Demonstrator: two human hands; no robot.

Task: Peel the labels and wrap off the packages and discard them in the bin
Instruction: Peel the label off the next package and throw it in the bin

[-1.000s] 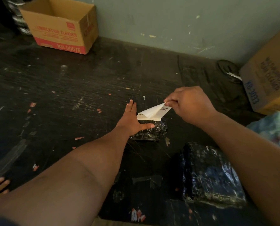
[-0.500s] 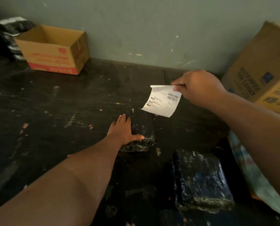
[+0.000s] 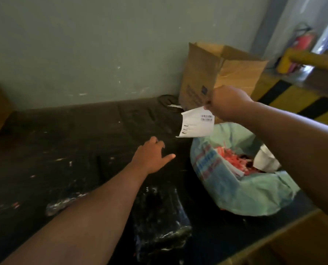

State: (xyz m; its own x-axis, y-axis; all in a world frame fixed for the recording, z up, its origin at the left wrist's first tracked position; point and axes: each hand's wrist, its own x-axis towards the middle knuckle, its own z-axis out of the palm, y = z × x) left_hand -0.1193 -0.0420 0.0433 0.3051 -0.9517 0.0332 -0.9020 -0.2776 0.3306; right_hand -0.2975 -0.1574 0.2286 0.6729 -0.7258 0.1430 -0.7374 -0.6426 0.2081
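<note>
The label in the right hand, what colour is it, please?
White with black barcodes and print, seen in the head view: label, right hand.

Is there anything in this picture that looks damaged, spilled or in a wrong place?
Nothing is spilled. The tabletop is badly scratched, with small scraps on it. The peeled label hangs curled from the right hand, beside the bin bag's near rim, not yet dropped.

The right hand (image 3: 227,103) is raised with fingertips pinched together, the left hand (image 3: 151,157) reaching forward, fingers loosely spread.
</note>
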